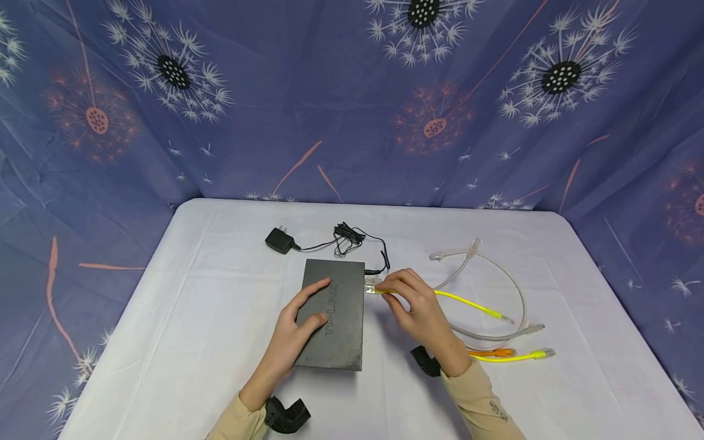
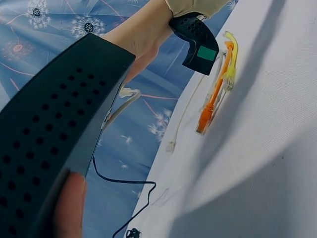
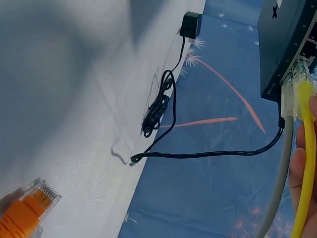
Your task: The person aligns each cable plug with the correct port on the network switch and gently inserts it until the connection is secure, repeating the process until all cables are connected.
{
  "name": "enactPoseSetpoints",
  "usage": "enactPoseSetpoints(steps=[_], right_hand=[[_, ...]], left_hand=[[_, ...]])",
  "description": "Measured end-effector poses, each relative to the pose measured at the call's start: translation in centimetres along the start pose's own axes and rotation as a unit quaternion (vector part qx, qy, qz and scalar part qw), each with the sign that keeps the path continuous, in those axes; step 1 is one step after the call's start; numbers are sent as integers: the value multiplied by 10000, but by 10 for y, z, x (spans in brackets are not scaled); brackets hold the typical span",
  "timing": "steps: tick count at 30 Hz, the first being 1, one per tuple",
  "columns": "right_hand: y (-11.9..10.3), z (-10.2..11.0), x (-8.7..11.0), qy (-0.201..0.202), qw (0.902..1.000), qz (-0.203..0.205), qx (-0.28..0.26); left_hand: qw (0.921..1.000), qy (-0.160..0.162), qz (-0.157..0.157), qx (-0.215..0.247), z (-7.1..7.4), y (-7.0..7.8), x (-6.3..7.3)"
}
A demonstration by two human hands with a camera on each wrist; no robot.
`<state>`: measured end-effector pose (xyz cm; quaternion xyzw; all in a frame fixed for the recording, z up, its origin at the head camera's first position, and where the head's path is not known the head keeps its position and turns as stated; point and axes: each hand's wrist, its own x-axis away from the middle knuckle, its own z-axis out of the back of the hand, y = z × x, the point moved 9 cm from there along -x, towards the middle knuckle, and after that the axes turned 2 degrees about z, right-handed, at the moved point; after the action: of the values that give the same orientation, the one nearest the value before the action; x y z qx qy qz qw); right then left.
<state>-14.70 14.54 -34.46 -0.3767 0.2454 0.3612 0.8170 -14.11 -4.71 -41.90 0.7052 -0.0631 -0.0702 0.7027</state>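
A dark TP-LINK network switch [image 1: 341, 324] is raised over the white table. My left hand [image 1: 297, 327] grips its left side, thumb and a finger lying across the top; the other fingers are hidden. At the port side, my right hand [image 1: 415, 308] pinches the yellow Ethernet cable [image 1: 467, 302] close behind its plug. In the right wrist view the yellow cable's clear plug [image 3: 303, 74] is right at a port. Beside it a grey Ethernet cable [image 3: 282, 173] runs into the neighbouring port. A black power cord [image 3: 208, 155] leads up to the switch's corner.
Behind the switch lies a black power adapter [image 1: 280, 241] with a bundled cord [image 1: 348, 233]. To the right, a looped grey cable [image 1: 519, 290], an orange plug [image 1: 503, 352] and another yellow cable end [image 1: 536, 354] lie on the table [image 1: 165, 342].
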Motion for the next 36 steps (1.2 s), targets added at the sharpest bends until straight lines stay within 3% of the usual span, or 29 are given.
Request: enactPoseSetpoints(steps=[19, 36], right_hand=[[-5, 1, -1, 313, 9993, 227, 16], [-6, 2, 1, 650, 9961, 569, -160]], left_hand=[[9990, -174, -257, -322, -5, 8, 0], [9981, -246, -236, -522, -6, 7, 3]])
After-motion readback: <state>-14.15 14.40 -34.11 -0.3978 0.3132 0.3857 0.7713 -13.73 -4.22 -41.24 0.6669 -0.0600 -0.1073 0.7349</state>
